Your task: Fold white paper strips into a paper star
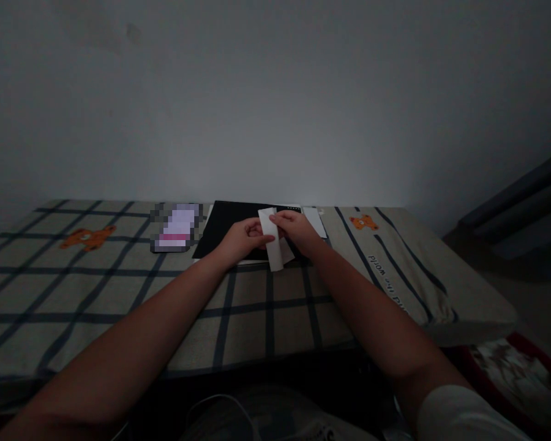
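A narrow strip of folded white paper (272, 254) stands between my two hands, over the front part of a black flat board or folder (229, 217). My left hand (245, 239) pinches the strip at its middle, thumb on the near face and fingers curled behind. Higher up, my right hand (298, 229) grips the strip's right edge between thumb and fingers. Part of another white sheet shows below my right hand. White paper edges stick out from under the black board.
A tablecloth (252, 312) with dark stripes and orange bear prints covers the table. Left of the board lies a phone (179, 226) with a lit, blurred screen. A white card or sheet (314, 222) lies at the board's right. Behind the table rises a pale wall (275, 110).
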Available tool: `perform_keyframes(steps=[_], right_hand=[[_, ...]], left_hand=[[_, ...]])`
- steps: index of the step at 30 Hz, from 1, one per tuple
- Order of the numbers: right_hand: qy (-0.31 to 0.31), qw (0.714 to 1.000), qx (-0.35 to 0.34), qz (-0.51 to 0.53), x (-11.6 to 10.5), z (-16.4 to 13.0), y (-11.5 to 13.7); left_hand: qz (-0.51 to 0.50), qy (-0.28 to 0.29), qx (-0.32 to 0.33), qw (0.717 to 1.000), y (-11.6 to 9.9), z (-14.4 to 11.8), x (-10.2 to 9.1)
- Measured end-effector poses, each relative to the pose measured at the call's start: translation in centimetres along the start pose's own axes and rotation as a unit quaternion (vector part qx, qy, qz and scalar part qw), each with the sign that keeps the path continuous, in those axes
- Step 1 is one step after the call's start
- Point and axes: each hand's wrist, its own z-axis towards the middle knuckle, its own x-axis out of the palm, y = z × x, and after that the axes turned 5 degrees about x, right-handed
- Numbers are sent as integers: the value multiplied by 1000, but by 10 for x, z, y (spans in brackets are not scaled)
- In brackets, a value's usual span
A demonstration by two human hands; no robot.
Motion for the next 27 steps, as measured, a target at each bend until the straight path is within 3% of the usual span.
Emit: perform_keyframes(steps=[5, 14, 27], right_hand=[[-16, 1000, 3, -7, 0, 0, 4], [-26, 1000, -2, -6, 2, -2, 4], [-20, 1000, -2, -7, 0, -2, 3]], left_hand=[[-28, 3, 5, 1000, 8, 2, -2], [-31, -79, -13, 996, 1, -1, -2], [-32, -72, -23, 997, 2, 1, -4]])
